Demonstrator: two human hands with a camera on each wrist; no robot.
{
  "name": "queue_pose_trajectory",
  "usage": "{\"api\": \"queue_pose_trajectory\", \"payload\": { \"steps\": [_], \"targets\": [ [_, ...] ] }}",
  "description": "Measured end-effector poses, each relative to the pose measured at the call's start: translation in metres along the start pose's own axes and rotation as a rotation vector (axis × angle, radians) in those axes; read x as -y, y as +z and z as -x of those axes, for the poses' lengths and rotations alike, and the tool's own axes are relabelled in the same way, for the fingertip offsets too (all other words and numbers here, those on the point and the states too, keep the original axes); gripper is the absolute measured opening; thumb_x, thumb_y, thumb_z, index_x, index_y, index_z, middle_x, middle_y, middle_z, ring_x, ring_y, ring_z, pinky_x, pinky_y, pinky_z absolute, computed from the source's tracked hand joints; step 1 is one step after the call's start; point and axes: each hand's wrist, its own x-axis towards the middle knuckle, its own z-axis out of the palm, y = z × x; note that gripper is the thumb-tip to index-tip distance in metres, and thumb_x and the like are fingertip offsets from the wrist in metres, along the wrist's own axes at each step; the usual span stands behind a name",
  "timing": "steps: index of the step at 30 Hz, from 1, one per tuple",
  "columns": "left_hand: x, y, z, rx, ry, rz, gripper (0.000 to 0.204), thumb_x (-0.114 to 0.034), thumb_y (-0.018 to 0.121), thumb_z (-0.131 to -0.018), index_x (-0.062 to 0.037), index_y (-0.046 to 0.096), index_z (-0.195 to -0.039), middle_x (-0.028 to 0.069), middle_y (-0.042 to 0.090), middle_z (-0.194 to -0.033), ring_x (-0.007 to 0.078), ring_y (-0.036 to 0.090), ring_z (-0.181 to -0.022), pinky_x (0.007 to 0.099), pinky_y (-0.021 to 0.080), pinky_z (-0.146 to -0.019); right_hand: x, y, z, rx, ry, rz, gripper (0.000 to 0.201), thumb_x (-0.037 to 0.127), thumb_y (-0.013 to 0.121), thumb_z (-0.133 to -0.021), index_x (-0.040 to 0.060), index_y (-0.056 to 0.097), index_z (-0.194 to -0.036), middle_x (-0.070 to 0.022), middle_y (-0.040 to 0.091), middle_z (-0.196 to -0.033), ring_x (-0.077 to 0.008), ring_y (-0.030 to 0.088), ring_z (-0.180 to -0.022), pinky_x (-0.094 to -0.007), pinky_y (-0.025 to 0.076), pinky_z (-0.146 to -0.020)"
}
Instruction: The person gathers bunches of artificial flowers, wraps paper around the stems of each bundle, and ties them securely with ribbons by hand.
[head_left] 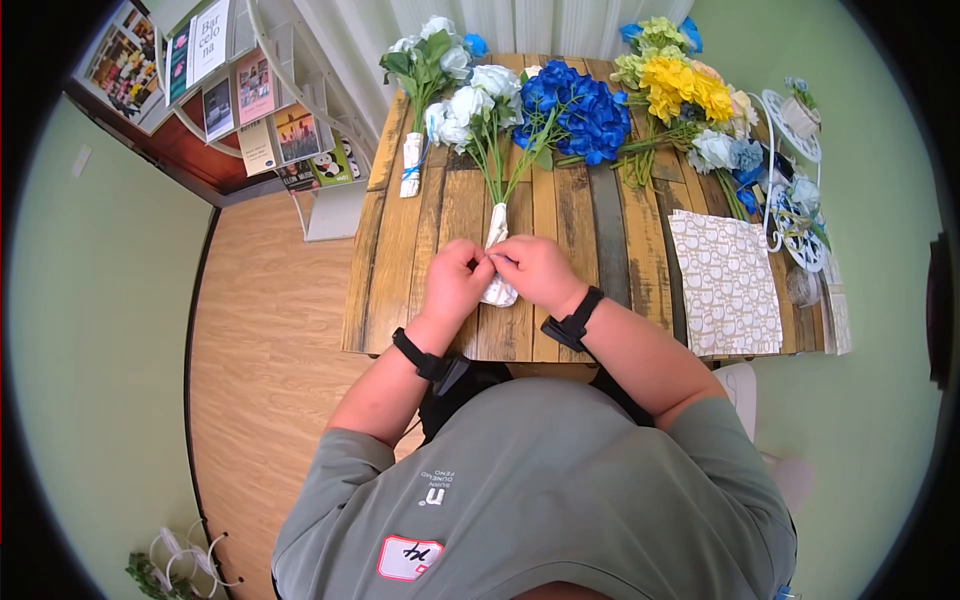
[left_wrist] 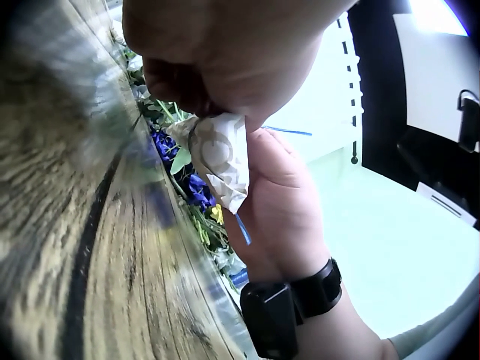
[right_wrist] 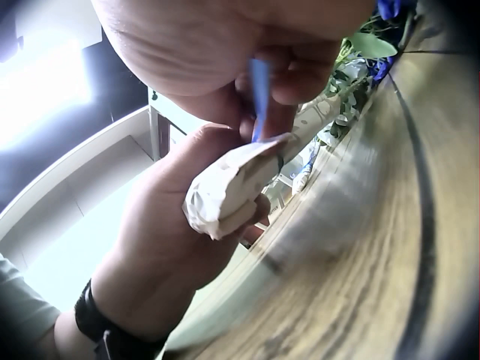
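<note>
A bouquet of pale blue-white artificial flowers (head_left: 470, 108) lies on the table, its green stems wrapped at the bottom in patterned white paper (head_left: 499, 290). Over this wrap my left hand (head_left: 457, 280) and right hand (head_left: 543, 272) meet, fingertips almost together. A thin blue ribbon (right_wrist: 260, 97) runs from between the fingers, and loose blue ends show beside the wrap in the left wrist view. Both hands pinch the ribbon against the paper; the knot area is hidden by the fingers. The crumpled lower end of the wrap juts out below the hands.
Left of it lies a finished-looking wrapped bunch (head_left: 411, 165) with a blue tie. Behind are blue hydrangeas (head_left: 575, 110) and yellow flowers (head_left: 685, 90). Patterned paper sheets (head_left: 727, 285) lie at the right, by a white wire stand (head_left: 800, 235). A magazine rack (head_left: 270, 110) stands beyond the table's left.
</note>
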Motion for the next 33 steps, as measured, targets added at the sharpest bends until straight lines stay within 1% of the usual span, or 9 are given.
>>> {"api": "queue_pose_trajectory", "payload": {
  "steps": [3,10,12,16,18,21,23,26,33],
  "targets": [
    [-0.003,0.001,0.0,-0.019,0.0,-0.058,0.009,-0.005,0.07,-0.081,-0.0021,0.062,-0.077,0.0104,0.058,-0.07,0.0231,0.058,-0.064,0.0348,0.047,-0.06,0.0,0.001,0.003,-0.027,-0.116,0.075,0.013,0.01,0.069,-0.087,0.0039,0.074,-0.097,-0.0152,0.07,-0.085,-0.0318,0.068,-0.073,-0.0372,0.053,-0.065],
    [-0.012,-0.002,0.0,0.023,-0.132,0.018,0.004,-0.005,0.069,-0.083,-0.0016,0.066,-0.084,0.0112,0.064,-0.075,0.0211,0.063,-0.069,0.0322,0.051,-0.063,-0.001,0.003,0.006,-0.032,-0.021,-0.059,0.011,0.009,0.069,-0.086,0.0043,0.074,-0.095,-0.0137,0.069,-0.085,-0.0328,0.067,-0.076,-0.0382,0.055,-0.068],
    [-0.002,0.001,-0.001,-0.004,0.118,-0.007,0.007,-0.005,0.068,-0.085,-0.0023,0.069,-0.091,0.0103,0.066,-0.075,0.0195,0.063,-0.068,0.0316,0.052,-0.063,-0.001,0.005,0.007,-0.032,-0.023,-0.078,0.011,0.008,0.069,-0.086,0.0041,0.074,-0.094,-0.0134,0.068,-0.085,-0.0326,0.067,-0.075,-0.0383,0.054,-0.068],
    [0.01,0.005,0.0,0.032,0.014,0.057,0.009,-0.004,0.067,-0.087,-0.0026,0.071,-0.094,0.0054,0.067,-0.075,0.0152,0.062,-0.065,0.0289,0.051,-0.062,0.003,0.003,0.006,-0.075,-0.087,-0.04,0.011,0.007,0.069,-0.085,0.0053,0.073,-0.094,-0.012,0.067,-0.083,-0.0321,0.066,-0.073,-0.038,0.054,-0.066],
    [0.012,0.002,-0.002,0.179,-0.298,0.283,0.008,-0.004,0.067,-0.086,-0.0002,0.07,-0.093,0.0043,0.067,-0.078,0.0129,0.062,-0.066,0.0284,0.05,-0.061,0.006,0.0,0.004,-0.068,-0.113,-0.011,0.011,0.007,0.069,-0.085,0.0057,0.073,-0.094,-0.0116,0.067,-0.083,-0.0321,0.066,-0.073,-0.0378,0.054,-0.065],
    [0.02,-0.004,-0.009,0.297,-0.428,0.544,0.006,-0.004,0.067,-0.089,0.0012,0.069,-0.093,-0.0001,0.066,-0.077,0.0068,0.06,-0.066,0.0236,0.048,-0.06,0.006,-0.004,0.002,-0.036,-0.184,0.068,0.011,0.006,0.069,-0.084,0.0064,0.073,-0.095,-0.011,0.066,-0.082,-0.0322,0.065,-0.072,-0.0376,0.054,-0.064],
    [0.02,-0.01,-0.013,0.355,-0.444,0.591,0.006,-0.004,0.067,-0.091,0.0009,0.068,-0.093,0.0005,0.067,-0.078,0.0074,0.061,-0.066,0.0232,0.049,-0.06,0.002,-0.004,0.002,0.0,-0.157,0.027,0.007,0.004,0.067,-0.088,0.0021,0.072,-0.093,-0.0115,0.065,-0.082,-0.0239,0.064,-0.07,-0.0318,0.05,-0.064],
    [0.026,-0.019,-0.019,0.476,-0.486,0.649,0.006,-0.005,0.069,-0.092,0.0006,0.067,-0.093,0.0025,0.068,-0.079,0.0089,0.063,-0.067,0.0233,0.051,-0.061,-0.01,0.0,0.005,0.021,-0.006,-0.143,0.007,0.004,0.068,-0.089,0.0019,0.072,-0.093,-0.0094,0.065,-0.081,-0.0192,0.062,-0.07,-0.0296,0.049,-0.063],
    [0.035,-0.03,-0.037,0.738,-0.457,0.611,0.008,-0.005,0.071,-0.092,0.0017,0.067,-0.094,0.0076,0.071,-0.085,0.0139,0.068,-0.074,0.0271,0.057,-0.069,-0.013,0.0,0.007,0.076,0.122,-0.256,0.008,0.005,0.068,-0.09,0.0002,0.073,-0.095,-0.0057,0.065,-0.081,-0.0113,0.06,-0.072,-0.0272,0.048,-0.064]
  ]
}}
